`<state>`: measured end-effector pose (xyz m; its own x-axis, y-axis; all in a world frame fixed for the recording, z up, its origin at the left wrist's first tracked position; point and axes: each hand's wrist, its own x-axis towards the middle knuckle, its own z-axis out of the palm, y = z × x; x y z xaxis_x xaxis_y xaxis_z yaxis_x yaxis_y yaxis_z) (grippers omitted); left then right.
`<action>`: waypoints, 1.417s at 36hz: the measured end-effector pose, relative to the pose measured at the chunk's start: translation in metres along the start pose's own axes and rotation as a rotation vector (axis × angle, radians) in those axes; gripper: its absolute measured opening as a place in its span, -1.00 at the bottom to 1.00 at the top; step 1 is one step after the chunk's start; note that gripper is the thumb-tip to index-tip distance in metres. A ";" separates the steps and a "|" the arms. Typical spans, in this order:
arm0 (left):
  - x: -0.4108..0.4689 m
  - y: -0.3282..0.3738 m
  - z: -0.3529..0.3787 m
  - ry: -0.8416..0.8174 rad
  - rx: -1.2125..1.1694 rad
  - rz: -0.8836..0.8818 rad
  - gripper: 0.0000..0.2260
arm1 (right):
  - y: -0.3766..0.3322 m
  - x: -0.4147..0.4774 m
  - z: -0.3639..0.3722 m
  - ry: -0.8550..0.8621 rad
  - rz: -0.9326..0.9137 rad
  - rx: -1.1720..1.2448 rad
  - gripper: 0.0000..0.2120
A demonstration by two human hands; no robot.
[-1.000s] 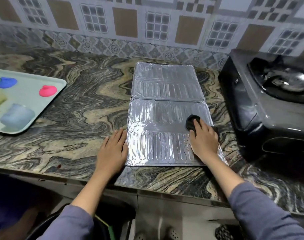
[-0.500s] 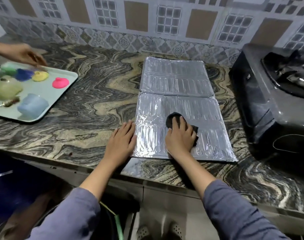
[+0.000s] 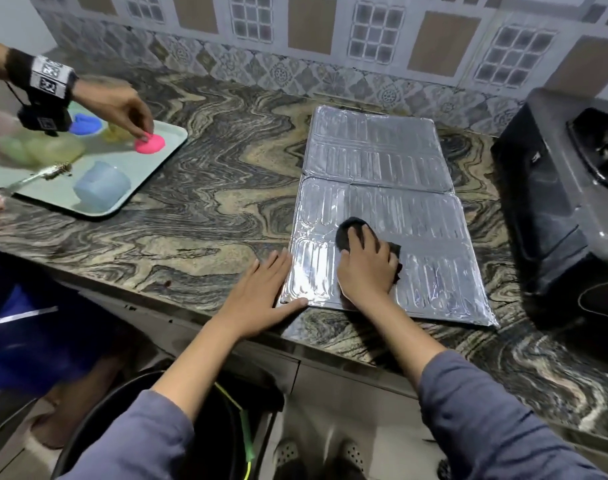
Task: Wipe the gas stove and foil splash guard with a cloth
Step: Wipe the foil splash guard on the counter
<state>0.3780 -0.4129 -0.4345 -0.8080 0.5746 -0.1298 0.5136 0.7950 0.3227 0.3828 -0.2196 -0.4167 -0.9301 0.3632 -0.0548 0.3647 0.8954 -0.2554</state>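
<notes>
The silver foil splash guard [image 3: 382,161] lies flat and unfolded on the marbled counter, two ribbed panels one behind the other. My right hand [image 3: 366,268] presses a black cloth [image 3: 349,230] onto the left part of the near panel; the cloth shows past my fingertips and at my knuckles' right. My left hand [image 3: 261,296] lies flat with fingers spread at the guard's near left corner, thumb along its front edge. The black gas stove [image 3: 552,188] stands at the right, partly cut off by the frame edge.
A pale green tray [image 3: 146,181] at the left holds pink, blue and yellow-green items, a light blue cup and a brush. Another person's hand [image 3: 118,105], with a wrist device, touches the pink item. A patterned tile wall [image 3: 316,36] backs the counter. A dark bucket [image 3: 205,427] sits below.
My right hand has slid the cloth leftward across the near panel. My left hand stays at the guard's corner. The other person's hand has come in over the tray to the pink item.
</notes>
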 end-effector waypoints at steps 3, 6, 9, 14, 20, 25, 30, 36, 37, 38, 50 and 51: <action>-0.001 0.001 0.000 0.002 0.009 0.001 -0.20 | -0.006 0.001 0.001 -0.039 -0.136 0.003 -0.53; -0.003 0.003 0.000 0.019 0.026 -0.005 -0.22 | -0.008 0.000 0.003 -0.064 -0.294 -0.032 -0.54; -0.004 0.005 0.003 0.043 0.054 -0.023 -0.24 | -0.002 -0.001 0.002 -0.110 -0.442 -0.084 -0.55; -0.004 0.006 0.004 0.062 0.086 -0.037 -0.24 | 0.026 -0.008 -0.008 -0.188 -0.662 -0.097 -0.44; -0.004 0.008 0.003 0.057 0.100 -0.031 -0.24 | 0.073 -0.010 -0.026 -0.198 -0.581 -0.098 -0.47; -0.004 0.006 0.006 0.050 0.114 -0.022 -0.23 | 0.117 -0.011 -0.040 -0.164 -0.347 -0.101 -0.54; -0.003 0.005 0.008 0.050 0.118 -0.022 -0.17 | 0.141 -0.028 -0.044 -0.060 -0.094 -0.113 -0.53; -0.003 0.005 0.008 0.038 0.116 -0.023 -0.16 | 0.111 -0.052 -0.027 0.051 0.154 -0.034 -0.51; -0.003 0.005 0.008 0.034 0.118 -0.022 -0.16 | 0.103 -0.055 -0.025 0.060 0.168 -0.026 -0.51; -0.003 0.005 0.008 0.030 0.119 -0.021 -0.16 | 0.095 -0.058 -0.022 0.067 0.167 -0.021 -0.51; -0.002 0.005 0.006 0.014 0.111 -0.012 -0.16 | 0.015 -0.066 -0.002 -0.055 -0.103 0.048 -0.51; -0.002 0.005 0.005 0.011 0.108 -0.011 -0.15 | 0.013 -0.066 -0.002 -0.064 -0.139 0.042 -0.51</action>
<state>0.3833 -0.4093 -0.4376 -0.8165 0.5643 -0.1218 0.5325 0.8177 0.2185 0.4487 -0.2317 -0.4146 -0.9730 0.2178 -0.0768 0.2309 0.9240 -0.3047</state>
